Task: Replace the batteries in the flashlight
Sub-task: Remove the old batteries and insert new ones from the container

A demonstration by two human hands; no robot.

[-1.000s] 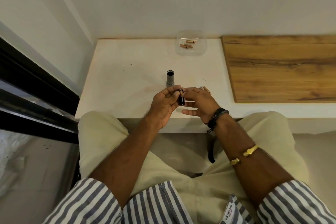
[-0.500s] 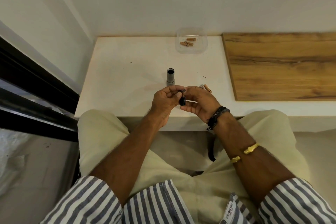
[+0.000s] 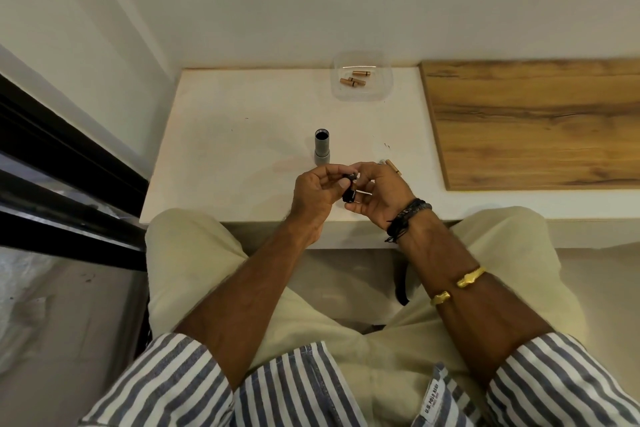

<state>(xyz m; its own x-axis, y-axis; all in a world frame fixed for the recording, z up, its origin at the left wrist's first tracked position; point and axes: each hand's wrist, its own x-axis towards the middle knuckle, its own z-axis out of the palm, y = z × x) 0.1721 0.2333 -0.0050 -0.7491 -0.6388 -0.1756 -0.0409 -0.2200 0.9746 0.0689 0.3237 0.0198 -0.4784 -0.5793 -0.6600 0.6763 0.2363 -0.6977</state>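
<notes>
Black battery holder (image 3: pixel 349 195) was pinched between left hand (image 3: pixel 317 199) and right hand (image 3: pixel 375 196), both closed on it, flashlight body (image 3: pixel 322 147) just beyond; cell loading judged underway, seating next.

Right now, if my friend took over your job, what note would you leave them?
Left hand and right hand: both hold a small black battery holder above the table edge.
Flashlight body: upright on the table, top open, apparently empty.
Clear tray: three copper batteries.
More batteries lie beyond the right hand.
Done: flashlight opened, holder out.
Left: finish the holder's batteries, slide it in, close up.
</notes>
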